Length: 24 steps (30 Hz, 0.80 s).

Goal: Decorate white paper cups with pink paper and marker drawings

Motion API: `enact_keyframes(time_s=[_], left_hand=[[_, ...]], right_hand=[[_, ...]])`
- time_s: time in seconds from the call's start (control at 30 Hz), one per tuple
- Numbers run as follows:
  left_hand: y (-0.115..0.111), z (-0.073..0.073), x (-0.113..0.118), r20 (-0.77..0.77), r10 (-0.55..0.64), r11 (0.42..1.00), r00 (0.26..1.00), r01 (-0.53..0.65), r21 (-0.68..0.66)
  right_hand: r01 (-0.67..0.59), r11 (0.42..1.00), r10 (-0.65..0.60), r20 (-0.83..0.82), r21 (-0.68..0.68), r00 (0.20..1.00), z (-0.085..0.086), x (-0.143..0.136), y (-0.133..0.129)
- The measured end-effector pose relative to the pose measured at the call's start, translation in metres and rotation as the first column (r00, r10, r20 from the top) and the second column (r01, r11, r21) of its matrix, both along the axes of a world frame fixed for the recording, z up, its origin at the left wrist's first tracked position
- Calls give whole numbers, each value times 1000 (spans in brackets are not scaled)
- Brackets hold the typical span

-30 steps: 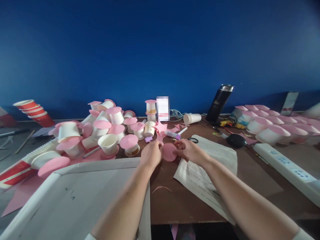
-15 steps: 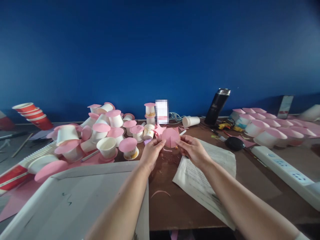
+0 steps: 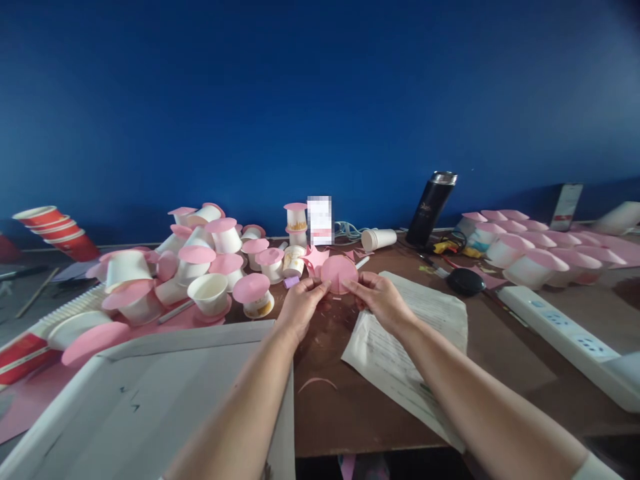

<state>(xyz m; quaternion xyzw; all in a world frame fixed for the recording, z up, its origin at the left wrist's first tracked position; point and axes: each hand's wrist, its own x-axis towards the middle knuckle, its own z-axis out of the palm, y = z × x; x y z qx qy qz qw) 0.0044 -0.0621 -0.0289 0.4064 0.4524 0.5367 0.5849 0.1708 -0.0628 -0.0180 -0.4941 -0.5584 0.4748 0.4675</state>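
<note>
A pink paper disc (image 3: 340,270) with a slit or fold line down from its middle is held up over the table. My left hand (image 3: 307,303) pinches its lower left edge between thumb and finger. On the lower right edge, my right hand (image 3: 377,300) grips it the same way. Pink paper with pointed corners (image 3: 316,259) lies just behind the disc. A small paper cup topped with a pink disc (image 3: 253,293) stands left of my left hand. The printed sheet (image 3: 400,363) lies partly beneath my right forearm.
Many paper cups with pink discs (image 3: 193,263) crowd the left; more capped cups (image 3: 535,263) stand at the right. A black flask (image 3: 431,210) leans by the blue wall. A white power strip (image 3: 565,340) and grey-white box lid (image 3: 180,400) flank my arms.
The whole view has shifted slightly. Both hands still hold the disc, whose lower edges now sit closer together at the slit.
</note>
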Motion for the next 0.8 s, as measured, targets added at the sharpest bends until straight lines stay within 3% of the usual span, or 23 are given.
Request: enact_keyframes(time_s=[0.27, 0.8], left_hand=[[-2, 1, -1, -90, -45, 999, 995, 48, 26], [-1, -1, 1, -47, -52, 998, 998, 50, -33]], right_hand=[[15, 999, -17, 57, 36, 998, -1, -1, 0], [24, 994, -32, 72, 109, 997, -9, 0, 3]])
